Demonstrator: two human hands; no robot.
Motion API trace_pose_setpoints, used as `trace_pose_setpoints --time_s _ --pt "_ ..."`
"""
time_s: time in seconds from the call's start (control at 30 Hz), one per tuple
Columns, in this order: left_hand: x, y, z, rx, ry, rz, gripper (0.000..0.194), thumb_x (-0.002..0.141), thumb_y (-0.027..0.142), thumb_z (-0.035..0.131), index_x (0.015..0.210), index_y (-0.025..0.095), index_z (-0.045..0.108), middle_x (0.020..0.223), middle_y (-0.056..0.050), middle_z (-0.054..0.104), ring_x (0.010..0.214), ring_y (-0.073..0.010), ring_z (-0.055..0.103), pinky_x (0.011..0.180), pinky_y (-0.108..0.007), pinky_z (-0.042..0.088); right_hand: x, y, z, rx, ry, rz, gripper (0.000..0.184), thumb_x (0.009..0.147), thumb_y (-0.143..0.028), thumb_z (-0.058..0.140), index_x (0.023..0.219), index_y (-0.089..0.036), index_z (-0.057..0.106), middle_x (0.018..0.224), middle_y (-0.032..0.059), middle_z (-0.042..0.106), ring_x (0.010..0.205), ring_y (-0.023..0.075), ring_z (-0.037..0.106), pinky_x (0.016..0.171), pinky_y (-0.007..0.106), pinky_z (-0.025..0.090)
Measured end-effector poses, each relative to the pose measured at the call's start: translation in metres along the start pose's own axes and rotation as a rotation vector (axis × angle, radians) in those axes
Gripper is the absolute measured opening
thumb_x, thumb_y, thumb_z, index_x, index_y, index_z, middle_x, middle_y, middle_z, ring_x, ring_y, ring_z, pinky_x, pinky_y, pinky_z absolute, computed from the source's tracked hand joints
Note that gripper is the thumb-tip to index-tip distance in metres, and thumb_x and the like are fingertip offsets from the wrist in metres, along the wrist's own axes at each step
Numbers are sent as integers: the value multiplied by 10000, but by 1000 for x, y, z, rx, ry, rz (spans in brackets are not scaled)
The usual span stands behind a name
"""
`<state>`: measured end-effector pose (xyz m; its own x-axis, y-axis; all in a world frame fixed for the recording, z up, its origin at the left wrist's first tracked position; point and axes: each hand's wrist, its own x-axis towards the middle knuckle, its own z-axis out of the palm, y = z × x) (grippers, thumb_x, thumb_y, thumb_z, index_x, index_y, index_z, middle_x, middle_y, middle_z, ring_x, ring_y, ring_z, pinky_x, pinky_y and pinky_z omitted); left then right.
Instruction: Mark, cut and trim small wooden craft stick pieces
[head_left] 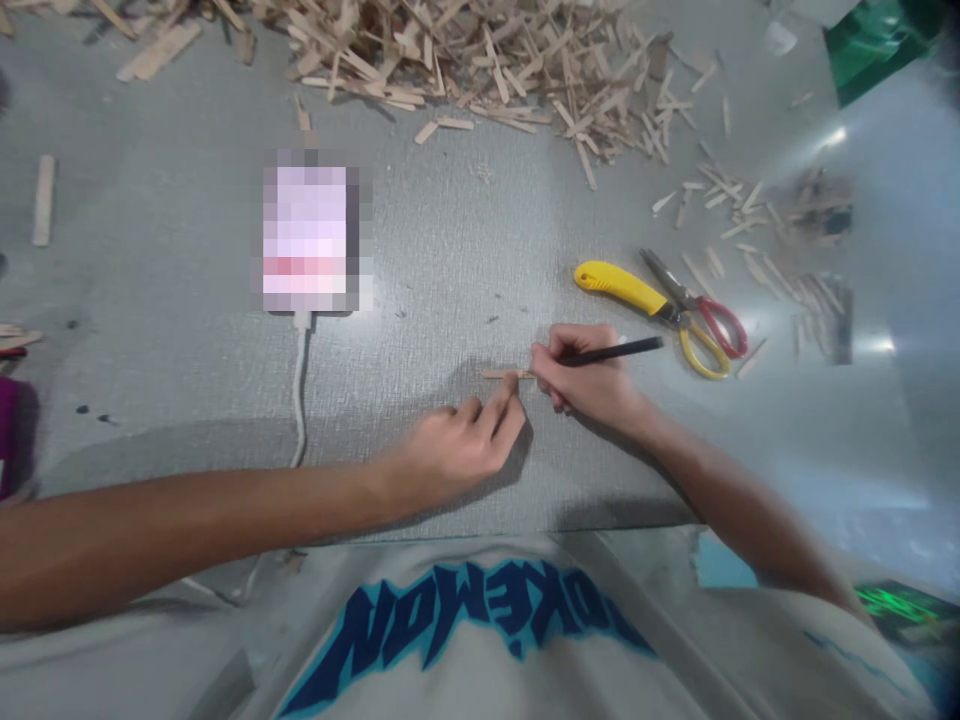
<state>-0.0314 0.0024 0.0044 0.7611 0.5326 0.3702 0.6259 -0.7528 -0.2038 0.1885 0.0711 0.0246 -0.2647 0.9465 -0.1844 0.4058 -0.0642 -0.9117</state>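
Observation:
A small flat wooden strip (491, 374) lies on the grey textured table. My left hand (469, 435), fingers curled, presses a fingertip onto the strip and holds it against the surface. In my right hand (589, 375) is a slim black pen (619, 351), gripped for writing, its rear end pointing right. The pen's tip is hidden by the fingers, close to the strip's right end; contact cannot be made out. Right of that hand lie a yellow-handled cutter (622, 287) and scissors (705, 335) with one red and one yellow loop, partly overlapping.
A large heap of wooden pieces (465, 50) spreads along the far side, with more scraps (739, 200) at right. A blurred-out device (307, 235) with a white cable (301, 400) lies to the left. One loose wooden piece (44, 200) rests farther left.

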Motion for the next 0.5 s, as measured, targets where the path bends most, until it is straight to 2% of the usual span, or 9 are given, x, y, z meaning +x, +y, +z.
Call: trace_pose_setpoints --time_s 0.27,0.5 --pt "-2 2 1 -29 -13 -35 283 986 72 620 1223 22 764 1402 -222 752 714 -194 743 450 -297 569 0 2 0 23 11 24 485 1000 -342 731 628 -240 437 518 -47 577 354 85 536 293 180 396" --pt "1 1 1 -54 -3 -43 277 974 34 571 1166 28 771 1348 -228 775 679 -201 747 432 -306 568 0 1 0 41 1 -84 489 992 -415 788 643 -224 502 530 -40 616 384 90 558 369 209 438"
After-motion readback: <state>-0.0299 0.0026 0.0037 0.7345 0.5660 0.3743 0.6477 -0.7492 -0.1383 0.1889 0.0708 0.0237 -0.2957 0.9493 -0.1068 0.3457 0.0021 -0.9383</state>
